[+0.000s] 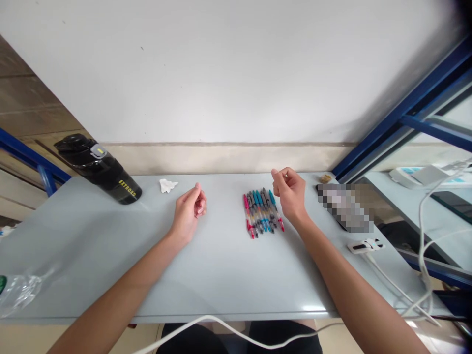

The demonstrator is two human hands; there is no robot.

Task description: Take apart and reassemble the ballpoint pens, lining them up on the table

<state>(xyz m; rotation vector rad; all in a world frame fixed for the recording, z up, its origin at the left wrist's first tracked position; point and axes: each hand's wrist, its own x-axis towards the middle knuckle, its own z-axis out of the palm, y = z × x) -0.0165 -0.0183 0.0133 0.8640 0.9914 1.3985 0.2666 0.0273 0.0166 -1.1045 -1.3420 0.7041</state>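
My left hand (190,211) rests on the grey table left of centre, its fingers curled in and the thumb lying along them. Nothing shows in its grasp. To the right, my right hand (289,192) is closed in a loose fist, thumb against the bent forefinger, also with nothing visible in it. Just left of that hand lies a row of several capped pens (261,211), side by side and roughly parallel. Their caps and tips are pink, blue and black, and their barrels look clear. Neither hand appears to grip a pen.
A black bottle (103,169) stands at the back left near crumpled white tissue (168,185). A clear plastic bottle (20,292) lies at the left edge. On the right are a blurred-out dark phone-like object (344,209), a white power strip (366,246) and a white cable (391,282).
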